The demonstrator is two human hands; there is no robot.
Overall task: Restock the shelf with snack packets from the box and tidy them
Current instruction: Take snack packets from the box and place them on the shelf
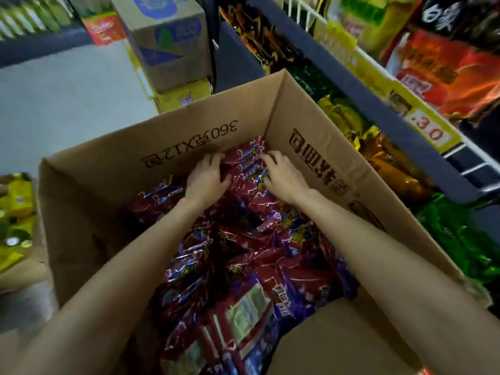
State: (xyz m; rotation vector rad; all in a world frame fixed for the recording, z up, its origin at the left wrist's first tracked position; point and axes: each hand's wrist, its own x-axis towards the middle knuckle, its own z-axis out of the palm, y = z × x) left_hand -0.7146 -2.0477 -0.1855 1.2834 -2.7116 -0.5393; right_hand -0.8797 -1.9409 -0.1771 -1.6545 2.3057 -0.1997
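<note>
Box (108,185) sits on the floor left of the shelf (378,104), packets (257,253) piled inside, both hands (207,177) in its far corner.

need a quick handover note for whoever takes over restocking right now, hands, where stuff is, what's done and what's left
Left hand: inside the cardboard box, fingers curled onto a red snack packet at the far corner.
Right hand: fingers curled on the same bunch of packets from the other side.
The box is open and holds many red and purple packets in a loose heap. The shelf is to the right, already holding other snack bags.
Done: no red packets from this box are visible on the shelf.
Left: lift the gripped packets out, place them on the shelf, repeat, then straighten them.
</note>
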